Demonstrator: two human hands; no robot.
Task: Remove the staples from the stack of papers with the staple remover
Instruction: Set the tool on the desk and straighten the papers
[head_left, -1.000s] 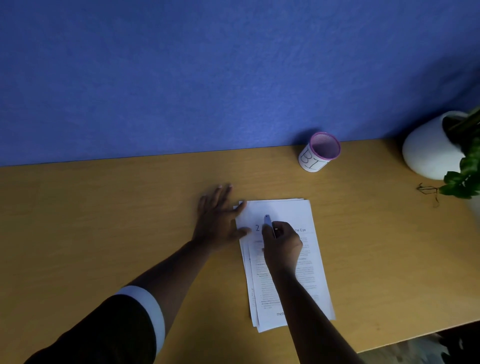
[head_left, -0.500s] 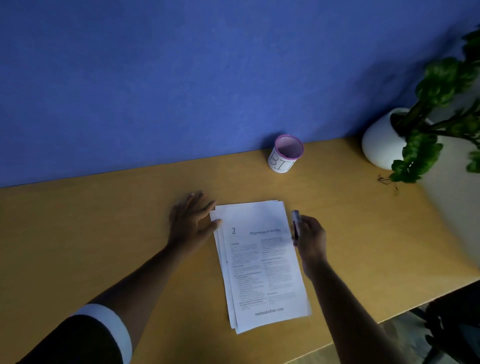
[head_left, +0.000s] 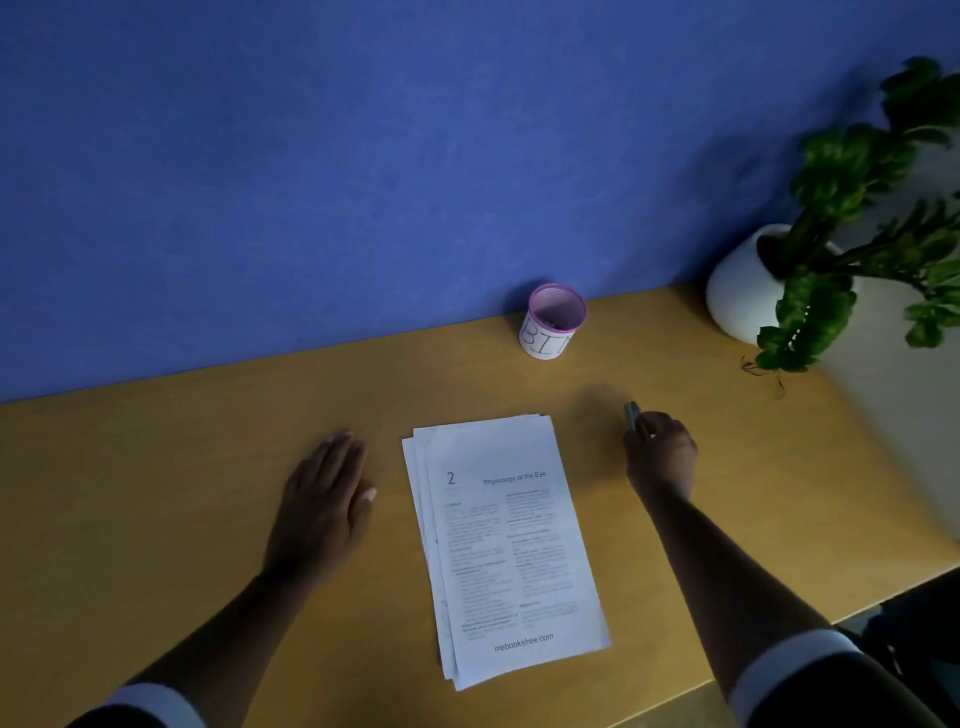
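Well, behind everything stands a blue wall (head_left: 363, 171), and a broad wooden desk (head_left: 156, 467) runs along its foot. Off at the far right corner sits a white round pot (head_left: 737, 291) with a leafy green plant (head_left: 852, 208) spilling over it. Near the middle of the desk lies the stack of papers (head_left: 509, 551), slightly fanned, its top sheet printed with a large "2" and the heading "Physiology of the Eye". No staples can be made out on it from here.

The left hand (head_left: 322, 499) lies flat on the desk just left of the stack, fingers straight and together, apart from the paper and holding nothing. The right hand (head_left: 660, 452) rests on the desk to the right of the stack, fingers curled shut around the staple remover (head_left: 631, 414), whose blurred tip pokes out past the knuckles. At the back by the wall stands a small pink-rimmed cup (head_left: 553, 322) with letters on its white side.
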